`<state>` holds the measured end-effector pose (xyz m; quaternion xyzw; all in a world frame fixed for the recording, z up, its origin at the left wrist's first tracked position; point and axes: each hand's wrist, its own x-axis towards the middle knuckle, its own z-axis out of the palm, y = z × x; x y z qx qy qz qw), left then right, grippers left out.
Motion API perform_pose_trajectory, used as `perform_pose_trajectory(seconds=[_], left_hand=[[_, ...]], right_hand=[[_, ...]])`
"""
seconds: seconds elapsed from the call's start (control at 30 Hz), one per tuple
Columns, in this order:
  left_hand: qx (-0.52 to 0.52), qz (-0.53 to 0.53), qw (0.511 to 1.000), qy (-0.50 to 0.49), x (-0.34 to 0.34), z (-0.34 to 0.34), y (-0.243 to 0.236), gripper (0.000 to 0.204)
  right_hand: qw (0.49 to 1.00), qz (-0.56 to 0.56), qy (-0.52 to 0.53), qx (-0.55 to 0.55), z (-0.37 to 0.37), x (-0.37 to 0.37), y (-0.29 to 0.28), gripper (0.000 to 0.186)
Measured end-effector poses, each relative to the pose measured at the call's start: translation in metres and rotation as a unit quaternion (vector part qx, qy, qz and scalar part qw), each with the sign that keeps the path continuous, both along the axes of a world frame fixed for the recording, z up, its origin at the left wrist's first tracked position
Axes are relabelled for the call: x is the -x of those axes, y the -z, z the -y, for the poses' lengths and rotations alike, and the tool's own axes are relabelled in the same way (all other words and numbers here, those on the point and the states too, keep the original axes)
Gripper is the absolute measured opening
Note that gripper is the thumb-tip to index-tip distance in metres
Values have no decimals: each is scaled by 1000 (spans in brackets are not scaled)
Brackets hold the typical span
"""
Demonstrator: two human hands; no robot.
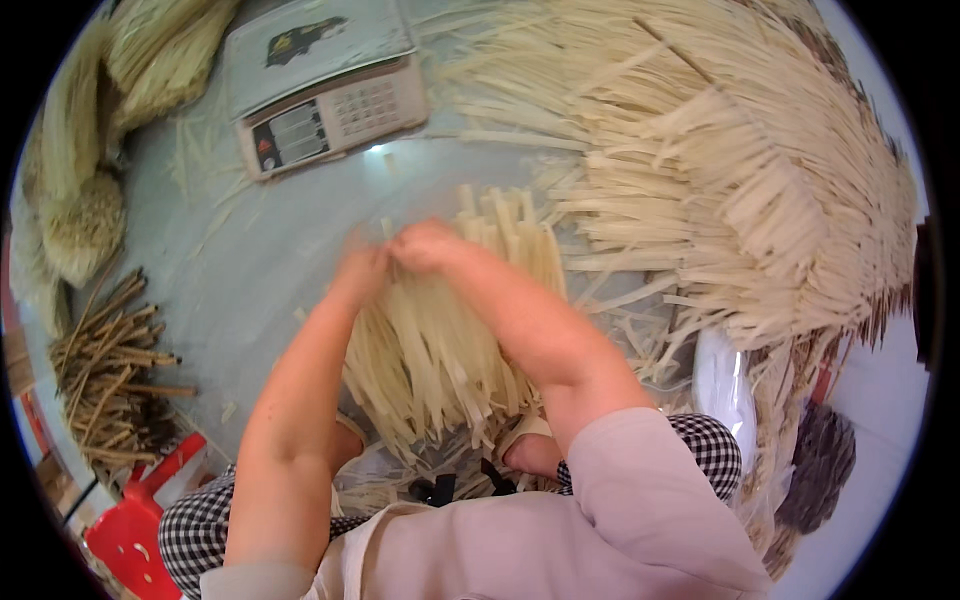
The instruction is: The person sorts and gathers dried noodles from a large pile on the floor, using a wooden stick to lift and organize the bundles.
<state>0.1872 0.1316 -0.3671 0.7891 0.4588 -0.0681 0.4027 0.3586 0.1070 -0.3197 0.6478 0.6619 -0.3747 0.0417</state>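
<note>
I look down past my two forearms at a fringe of pale strips (435,345) lying on the floor (270,240) between the feet, below and to the right of the meeting hands. My left hand (364,268) and right hand (424,246) come together at its far left corner, fingertips close to each other. Both are blurred, and I cannot tell what, if anything, is pinched between them.

I judge the fringe sits here so both hands can reach its upper edge while the loose ends spread freely. Those strips run lengthwise toward my body, their lower tips pointing at the feet and leaning slightly right; at the far right, blunt upper ends point away from me. The strips' long axis thus lies mostly near-to-far, with the row spreading left to right.

The brown sticks (115,375) lie heaped at left and the big layered pile of strips (740,190) spreads at right, probably to leave the middle for working. The scale (325,90) stands beyond.
</note>
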Motion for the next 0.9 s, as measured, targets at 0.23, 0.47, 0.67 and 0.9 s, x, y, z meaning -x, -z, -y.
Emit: perform_pose_trajectory(seconds=[0.23, 0.47, 0.67, 0.9], left_hand=[[-213, 31, 889, -403, 46, 28, -33, 45], [39, 117, 756, -643, 109, 97, 4, 50], [198, 244, 717, -622, 35, 97, 31, 56], [140, 61, 837, -525, 100, 67, 12, 57]], right_hand=[[969, 134, 147, -145, 32, -71, -18, 57], [991, 34, 123, -47, 106, -164, -86, 59], [930, 116, 348, -17, 231, -302, -116, 62], [678, 226, 671, -197, 301, -443, -106, 87]])
